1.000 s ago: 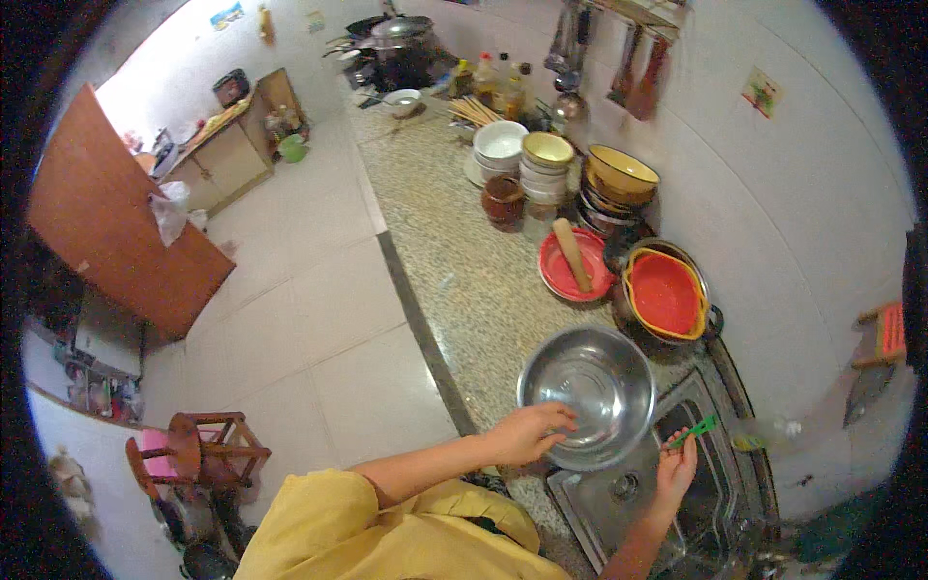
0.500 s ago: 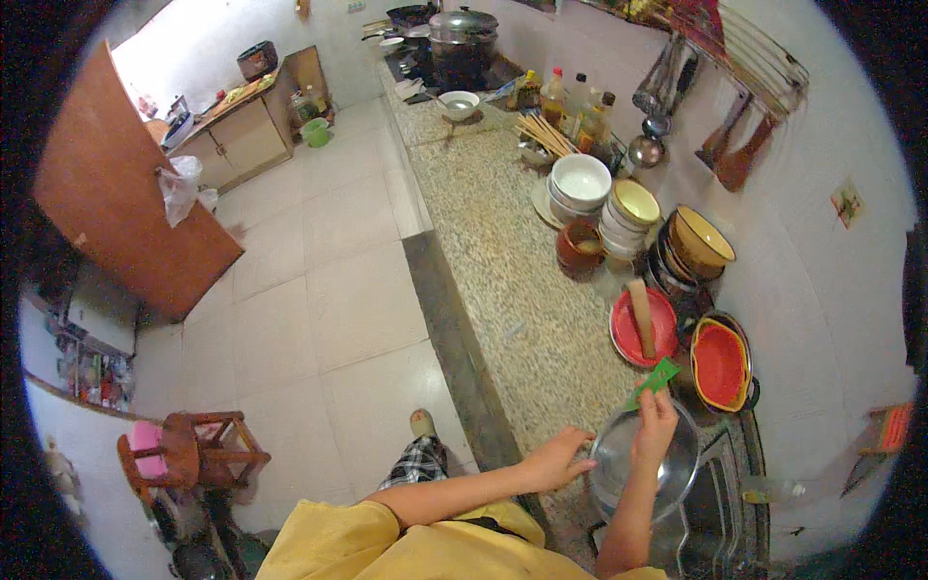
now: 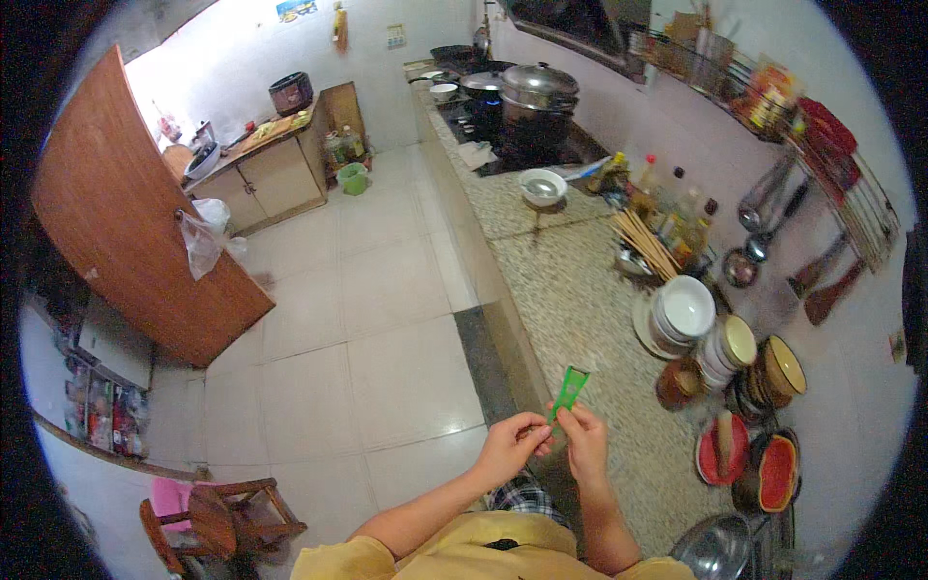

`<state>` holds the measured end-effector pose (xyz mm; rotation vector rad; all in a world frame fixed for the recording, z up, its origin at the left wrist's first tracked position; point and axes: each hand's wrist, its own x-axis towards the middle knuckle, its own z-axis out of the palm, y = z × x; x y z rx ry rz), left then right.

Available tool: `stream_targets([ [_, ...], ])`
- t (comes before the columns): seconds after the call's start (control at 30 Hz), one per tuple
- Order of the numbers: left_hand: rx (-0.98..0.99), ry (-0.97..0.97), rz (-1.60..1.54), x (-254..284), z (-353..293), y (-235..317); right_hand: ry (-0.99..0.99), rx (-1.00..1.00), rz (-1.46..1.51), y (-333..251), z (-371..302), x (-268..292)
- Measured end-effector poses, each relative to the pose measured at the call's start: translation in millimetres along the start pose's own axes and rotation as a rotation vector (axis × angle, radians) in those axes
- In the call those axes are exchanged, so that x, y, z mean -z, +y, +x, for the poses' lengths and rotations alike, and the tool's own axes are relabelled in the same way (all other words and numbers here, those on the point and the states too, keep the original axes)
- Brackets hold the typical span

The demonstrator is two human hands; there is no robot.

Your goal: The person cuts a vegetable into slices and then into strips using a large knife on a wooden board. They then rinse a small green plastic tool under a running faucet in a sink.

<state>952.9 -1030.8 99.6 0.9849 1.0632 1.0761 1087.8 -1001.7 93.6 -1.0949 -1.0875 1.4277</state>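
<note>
In front of my body, over the counter's front edge, my right hand (image 3: 586, 443) is closed on a flat green peeler (image 3: 570, 389). Its dark-edged head points up and away from me. My left hand (image 3: 514, 447) is closed too, with finger and thumb pinched beside the peeler's lower end; what they hold, if anything, is hidden. A steel basin (image 3: 713, 547) stands at the lower right, apart from both hands. Beyond it lies a red dish (image 3: 710, 454) with a wooden-handled tool (image 3: 724, 440) across it.
Along the speckled counter (image 3: 580, 319) stand stacked white bowls (image 3: 688, 307), brown bowls (image 3: 781, 369), chopsticks (image 3: 646, 242) and bottles. A lidded steel pot (image 3: 539, 89) sits on the stove at the far end. A wooden stool (image 3: 217, 522) is at the lower left, near a brown door (image 3: 145, 213).
The peeler has moved in my right hand from above the basin leftward to the counter's front edge. My left hand has left the basin's rim and come to the peeler. The view has turned left.
</note>
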Motion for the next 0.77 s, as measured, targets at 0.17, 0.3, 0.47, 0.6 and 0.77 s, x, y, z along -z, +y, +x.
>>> stream_targets([
  [0.17,-0.055,0.103,0.007,70.1,76.4,15.7,-0.187,-0.015,-0.127,6.4,107.2,-48.5],
  [0.3,-0.045,0.246,0.079,144.7,136.0,49.4,-0.242,-0.047,-0.096,-1.0,207.1,-107.9],
  [0.47,-0.077,0.483,0.016,244.6,188.2,78.2,-0.375,-0.070,0.000,-4.1,328.9,-177.3],
  [0.6,-0.100,0.735,-0.008,308.7,228.1,91.3,-0.431,-0.109,-0.083,-7.3,416.2,-222.1],
  [0.77,-0.097,0.906,0.007,409.7,289.0,89.5,-0.511,-0.110,-0.180,5.5,525.2,-275.0],
])
